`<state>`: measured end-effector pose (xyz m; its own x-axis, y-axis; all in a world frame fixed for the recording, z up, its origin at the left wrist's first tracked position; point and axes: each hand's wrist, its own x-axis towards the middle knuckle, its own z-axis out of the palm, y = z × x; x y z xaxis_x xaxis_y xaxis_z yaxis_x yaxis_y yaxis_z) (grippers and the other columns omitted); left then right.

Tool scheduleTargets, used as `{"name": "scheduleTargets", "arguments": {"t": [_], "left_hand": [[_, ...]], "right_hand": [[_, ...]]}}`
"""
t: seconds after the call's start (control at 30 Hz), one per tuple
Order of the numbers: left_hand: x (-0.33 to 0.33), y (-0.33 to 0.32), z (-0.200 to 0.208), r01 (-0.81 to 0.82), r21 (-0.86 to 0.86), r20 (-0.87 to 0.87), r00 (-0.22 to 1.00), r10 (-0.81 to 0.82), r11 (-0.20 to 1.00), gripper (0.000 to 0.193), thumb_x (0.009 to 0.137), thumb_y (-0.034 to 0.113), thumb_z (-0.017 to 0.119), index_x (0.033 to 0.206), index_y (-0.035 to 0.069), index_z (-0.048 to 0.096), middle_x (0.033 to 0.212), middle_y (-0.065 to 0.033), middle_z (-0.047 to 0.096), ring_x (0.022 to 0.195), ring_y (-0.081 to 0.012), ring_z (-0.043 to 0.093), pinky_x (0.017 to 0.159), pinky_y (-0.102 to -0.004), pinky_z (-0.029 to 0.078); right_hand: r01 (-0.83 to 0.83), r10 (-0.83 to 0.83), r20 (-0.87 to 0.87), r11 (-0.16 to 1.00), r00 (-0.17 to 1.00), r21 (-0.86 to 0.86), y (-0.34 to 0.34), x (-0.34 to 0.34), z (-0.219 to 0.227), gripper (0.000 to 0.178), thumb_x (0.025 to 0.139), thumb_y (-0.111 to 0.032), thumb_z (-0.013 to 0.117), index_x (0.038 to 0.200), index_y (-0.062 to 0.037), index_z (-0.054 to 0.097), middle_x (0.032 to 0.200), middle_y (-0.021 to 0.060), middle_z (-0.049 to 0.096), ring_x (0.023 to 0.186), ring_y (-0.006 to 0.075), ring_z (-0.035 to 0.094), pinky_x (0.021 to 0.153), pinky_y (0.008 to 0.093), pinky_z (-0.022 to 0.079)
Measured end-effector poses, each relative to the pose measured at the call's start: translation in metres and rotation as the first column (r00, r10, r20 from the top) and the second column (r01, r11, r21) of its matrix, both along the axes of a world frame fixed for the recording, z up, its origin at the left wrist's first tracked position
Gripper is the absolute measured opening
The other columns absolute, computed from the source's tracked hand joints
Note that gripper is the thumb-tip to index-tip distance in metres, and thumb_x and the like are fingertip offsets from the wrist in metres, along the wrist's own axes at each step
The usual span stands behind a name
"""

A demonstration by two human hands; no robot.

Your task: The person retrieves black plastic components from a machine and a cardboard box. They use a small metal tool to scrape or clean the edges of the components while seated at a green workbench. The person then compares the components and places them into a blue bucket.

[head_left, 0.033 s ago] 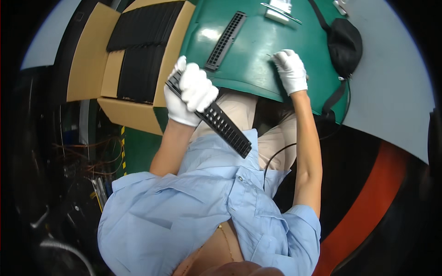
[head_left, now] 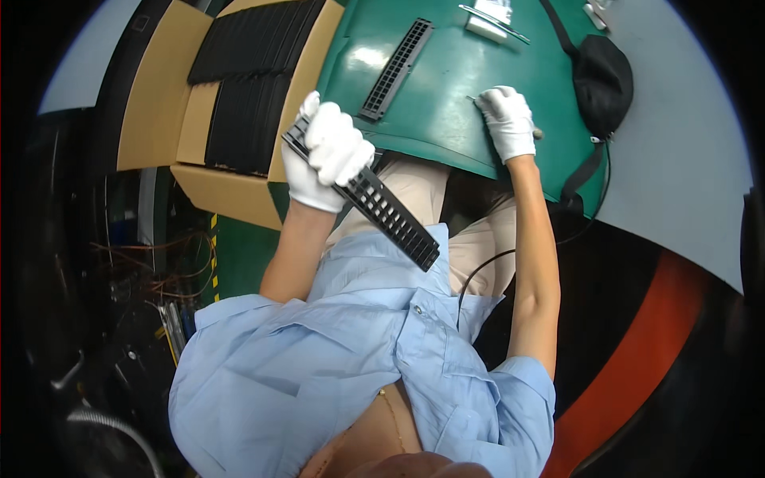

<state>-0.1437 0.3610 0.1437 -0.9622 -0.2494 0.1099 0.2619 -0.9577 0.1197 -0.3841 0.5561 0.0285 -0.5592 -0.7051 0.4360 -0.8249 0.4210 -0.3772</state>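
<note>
My left hand [head_left: 335, 147], in a white glove, is closed round the upper part of a long black slotted plastic strip [head_left: 390, 215]. The strip slants down to the right above my lap, rows of small rectangular openings along it. Over the green mat [head_left: 446, 103], my gloved right hand [head_left: 508, 123] is curled round a slim tool. Only the tool's thin metal tip and its brownish end [head_left: 538, 134] show; the fingers hide the rest. Between the hands, a second black slotted strip [head_left: 396, 70] lies on the mat.
At the left stands an open cardboard box [head_left: 151, 95] packed with black pieces [head_left: 247, 119]. A small white box [head_left: 488, 17] with a silver pen-like tool [head_left: 494, 24] lies at the far side. A black pouch [head_left: 602, 84] with straps and a cable rests at the right.
My left hand and its strip have shifted slightly up and left. The brownish end of the tool in my right hand shows more. Both grips are unchanged.
</note>
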Motion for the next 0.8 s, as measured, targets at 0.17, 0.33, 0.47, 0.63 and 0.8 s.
{"name": "scheduleTargets", "arguments": {"t": [0.17, 0.33, 0.47, 0.63, 0.8], "left_hand": [[0.005, -0.022, -0.011, -0.088, 0.084, 0.011, 0.996, 0.088, 0.993, 0.051, 0.109, 0.03, 0.026, 0.061, 0.017, 0.039, 0.043, 0.0027, 0.035, 0.03, -0.0111, 0.035, 0.039, -0.0278, 0.038], [-0.012, -0.003, -0.034, 0.037, 0.118, -0.04, 0.999, -0.032, 0.992, 0.054, 0.109, 0.037, 0.027, 0.06, 0.017, 0.039, 0.043, 0.0024, 0.036, 0.029, -0.011, 0.035, 0.036, -0.0293, 0.037], [-0.035, 0.007, -0.05, 0.146, 0.144, -0.022, 0.989, -0.144, 0.979, 0.055, 0.106, 0.045, 0.033, 0.066, 0.01, 0.047, 0.051, -0.0029, 0.044, 0.037, -0.0164, 0.044, 0.042, -0.0323, 0.042], [-0.078, -0.038, -0.051, 0.303, -0.942, 0.31, 0.614, 0.726, 0.146, 0.045, 0.098, 0.049, 0.055, 0.103, 0.004, 0.061, 0.092, -0.0138, 0.067, 0.082, -0.0267, 0.068, 0.079, -0.0401, 0.055], [-0.105, -0.052, -0.064, 0.733, -0.342, 0.041, 0.637, 0.77, -0.588, 0.068, 0.079, 0.048, 0.077, 0.123, 0.001, 0.054, 0.124, -0.0204, 0.059, 0.112, -0.0351, 0.062, 0.092, -0.0449, 0.052]], "right_hand": [[0.036, -0.032, 0.033, 0.991, 0.999, -0.13, -0.012, 0.012, 0.006, 0.023, 0.083, -0.015, 0.074, 0.106, -0.012, 0.07, 0.107, 0.0116, 0.066, 0.096, 0.0295, 0.064, 0.086, 0.041, 0.052], [-0.166, 0.329, 0.937, 0.937, 0.12, -0.308, -0.008, 0.112, 0.077, 0.032, 0.093, -0.012, 0.066, 0.124, -0.0057, 0.063, 0.115, 0.0044, 0.064, 0.1, 0.0132, 0.062, 0.087, 0.0299, 0.051], [-0.111, 0.225, 0.847, 0.943, -0.481, -0.313, -0.005, 0.174, 0.077, 0.028, 0.1, -0.02, 0.059, 0.122, -0.0023, 0.054, 0.09, 0.0092, 0.067, 0.071, 0.0159, 0.067, 0.069, 0.0301, 0.056], [0.196, 0.284, 0.879, 0.955, -0.383, -0.223, 0.015, 0.174, 0.068, 0.028, 0.101, -0.024, 0.061, 0.116, -0.0024, 0.052, 0.079, 0.009, 0.064, 0.054, 0.0156, 0.062, 0.05, 0.0279, 0.054], [0.274, 0.232, 0.904, 0.952, -0.359, -0.135, 0.026, 0.166, 0.059, 0.029, 0.103, -0.032, 0.057, 0.113, -0.0054, 0.052, 0.078, 0.0085, 0.064, 0.055, 0.0154, 0.062, 0.049, 0.0284, 0.054]]}}
